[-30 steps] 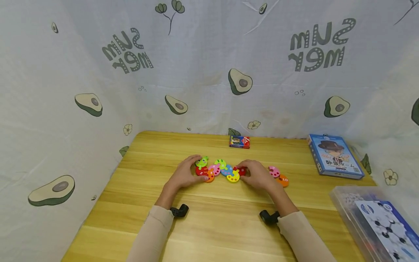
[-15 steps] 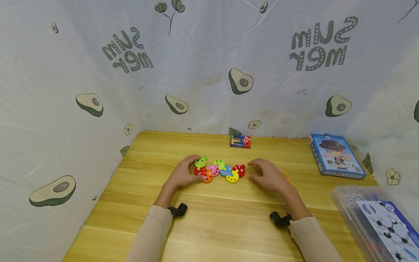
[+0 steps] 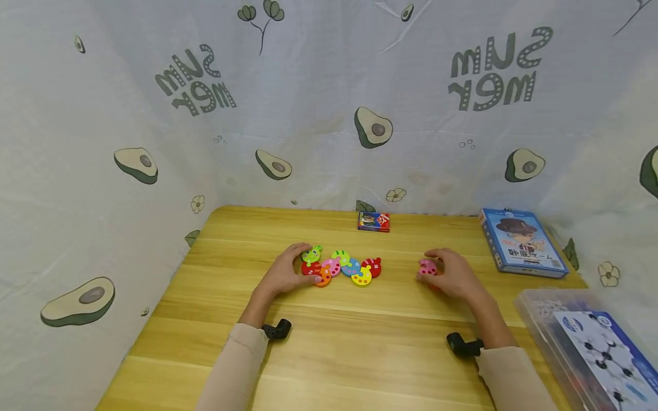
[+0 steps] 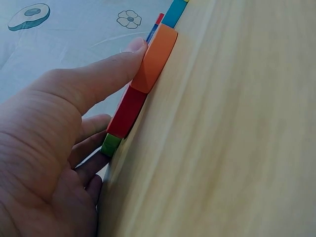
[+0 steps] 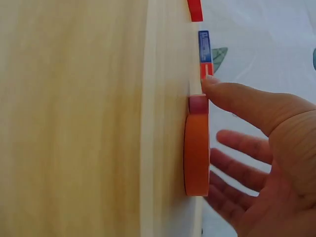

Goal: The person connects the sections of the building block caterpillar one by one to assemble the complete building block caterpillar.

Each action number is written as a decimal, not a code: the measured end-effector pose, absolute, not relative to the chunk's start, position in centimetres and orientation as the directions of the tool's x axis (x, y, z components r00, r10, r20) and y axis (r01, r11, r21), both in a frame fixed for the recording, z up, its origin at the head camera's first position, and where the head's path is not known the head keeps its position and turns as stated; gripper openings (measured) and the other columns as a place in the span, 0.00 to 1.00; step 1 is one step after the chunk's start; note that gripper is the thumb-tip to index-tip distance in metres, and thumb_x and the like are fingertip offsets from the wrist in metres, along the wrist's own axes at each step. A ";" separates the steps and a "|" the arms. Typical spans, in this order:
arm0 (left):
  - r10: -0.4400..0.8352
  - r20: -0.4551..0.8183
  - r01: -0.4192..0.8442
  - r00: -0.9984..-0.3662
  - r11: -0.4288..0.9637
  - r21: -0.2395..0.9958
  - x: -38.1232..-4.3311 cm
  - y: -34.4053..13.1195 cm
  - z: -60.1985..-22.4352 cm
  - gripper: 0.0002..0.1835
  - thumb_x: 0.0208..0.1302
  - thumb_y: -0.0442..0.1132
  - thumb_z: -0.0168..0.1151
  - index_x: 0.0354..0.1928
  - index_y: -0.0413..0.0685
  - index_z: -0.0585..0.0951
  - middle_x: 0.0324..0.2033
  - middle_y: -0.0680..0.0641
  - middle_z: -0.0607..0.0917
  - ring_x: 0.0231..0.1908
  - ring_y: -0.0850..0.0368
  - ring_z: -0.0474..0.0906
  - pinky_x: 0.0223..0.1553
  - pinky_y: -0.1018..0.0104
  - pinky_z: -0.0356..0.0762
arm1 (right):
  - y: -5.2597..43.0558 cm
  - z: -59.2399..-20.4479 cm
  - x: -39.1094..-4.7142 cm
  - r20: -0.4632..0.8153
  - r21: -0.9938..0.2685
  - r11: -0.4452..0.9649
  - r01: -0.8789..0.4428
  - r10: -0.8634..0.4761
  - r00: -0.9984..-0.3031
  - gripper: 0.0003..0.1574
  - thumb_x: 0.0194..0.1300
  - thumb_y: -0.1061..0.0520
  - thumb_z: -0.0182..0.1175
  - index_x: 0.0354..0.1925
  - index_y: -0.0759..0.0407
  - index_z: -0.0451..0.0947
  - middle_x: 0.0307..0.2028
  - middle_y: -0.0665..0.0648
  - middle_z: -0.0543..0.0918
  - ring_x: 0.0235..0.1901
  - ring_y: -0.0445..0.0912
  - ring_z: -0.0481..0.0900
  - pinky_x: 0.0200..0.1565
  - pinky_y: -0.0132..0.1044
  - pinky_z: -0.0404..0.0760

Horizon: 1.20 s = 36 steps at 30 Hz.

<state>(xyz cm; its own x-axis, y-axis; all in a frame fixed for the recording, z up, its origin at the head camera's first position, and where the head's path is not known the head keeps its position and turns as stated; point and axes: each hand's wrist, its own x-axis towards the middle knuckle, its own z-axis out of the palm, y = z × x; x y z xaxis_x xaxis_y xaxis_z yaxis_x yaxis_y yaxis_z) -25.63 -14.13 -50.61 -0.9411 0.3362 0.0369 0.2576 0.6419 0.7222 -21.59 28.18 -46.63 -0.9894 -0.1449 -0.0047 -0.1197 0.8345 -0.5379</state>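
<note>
A row of colourful numbered pieces forms a caterpillar puzzle (image 3: pixel 351 268) lying flat on the table. My left hand (image 3: pixel 284 273) holds its head end, the thumb against the orange piece (image 4: pixel 155 59) and fingers by the green head (image 3: pixel 311 255). A red piece (image 3: pixel 372 266) with a knob ends the row on the right. Farther right, my right hand (image 3: pixel 454 274) is around a loose pink piece (image 3: pixel 428 266), thumb and fingers apart on either side; firm contact does not show. Joined to the pink one is an orange piece (image 5: pixel 197 155), mostly covered by this hand in the head view.
Behind the row lies a small red and blue card box (image 3: pixel 373 221). A blue game box (image 3: pixel 523 242) is at the back right. Nearer on the right stands a clear plastic case (image 3: pixel 545 337). Printed cloth (image 3: pixel 308 114) hangs behind the wooden table (image 3: pixel 329 354).
My right hand has left the red piece at the row's end and moved right to the loose pink piece. My left hand stays at the head end.
</note>
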 end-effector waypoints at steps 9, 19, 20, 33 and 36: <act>0.343 0.046 0.272 -0.938 0.647 0.712 -25.7 -14.2 -50.6 0.47 0.54 0.57 0.79 0.74 0.53 0.71 0.75 0.47 0.68 0.77 0.42 0.61 0.76 0.39 0.59 | 28.4 -46.8 -21.5 -0.062 -0.520 0.850 -0.082 -0.134 -0.989 0.52 0.60 0.39 0.74 0.67 0.72 0.70 0.63 0.77 0.74 0.62 0.70 0.71 0.66 0.69 0.69; 0.353 0.047 0.276 -0.934 0.634 0.722 -25.5 -14.2 -50.6 0.46 0.54 0.54 0.80 0.74 0.52 0.72 0.75 0.47 0.68 0.77 0.42 0.61 0.76 0.39 0.59 | 28.2 -46.9 -21.3 -0.021 -0.537 0.836 -0.116 -0.151 -0.988 0.34 0.66 0.55 0.69 0.63 0.72 0.73 0.58 0.75 0.79 0.54 0.66 0.77 0.61 0.65 0.76; 0.353 0.050 0.278 -0.934 0.635 0.721 -25.5 -14.2 -50.6 0.46 0.54 0.54 0.80 0.74 0.52 0.72 0.75 0.47 0.68 0.77 0.42 0.61 0.76 0.39 0.59 | 28.2 -46.9 -21.3 -0.022 -0.535 0.837 -0.112 -0.147 -0.989 0.34 0.66 0.55 0.69 0.63 0.72 0.74 0.58 0.75 0.79 0.54 0.66 0.77 0.61 0.65 0.76; 0.353 0.035 0.271 -0.935 0.647 0.713 -25.6 -14.3 -50.6 0.46 0.55 0.55 0.79 0.74 0.53 0.71 0.76 0.48 0.67 0.77 0.42 0.59 0.76 0.39 0.59 | 26.7 -46.5 -21.6 0.003 -0.550 0.828 -0.107 -0.126 -0.992 0.31 0.68 0.52 0.68 0.63 0.68 0.76 0.54 0.71 0.82 0.49 0.61 0.79 0.56 0.60 0.80; 0.357 0.037 0.274 -0.933 0.641 0.717 -25.6 -14.2 -50.5 0.46 0.55 0.55 0.79 0.74 0.52 0.71 0.76 0.47 0.67 0.77 0.42 0.59 0.76 0.39 0.58 | 25.9 -46.3 -21.9 0.007 -0.563 0.820 -0.105 -0.122 -0.992 0.30 0.69 0.52 0.68 0.63 0.65 0.77 0.52 0.68 0.83 0.47 0.58 0.80 0.53 0.56 0.82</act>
<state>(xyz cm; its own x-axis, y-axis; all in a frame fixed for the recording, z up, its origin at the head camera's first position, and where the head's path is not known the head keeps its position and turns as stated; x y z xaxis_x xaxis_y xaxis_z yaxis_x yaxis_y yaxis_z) -25.56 -14.18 -50.49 -0.9333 0.3572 0.0372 0.2741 0.6414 0.7166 -21.86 25.92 -46.25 -0.9925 -0.1223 0.0070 -0.1050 0.8196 -0.5633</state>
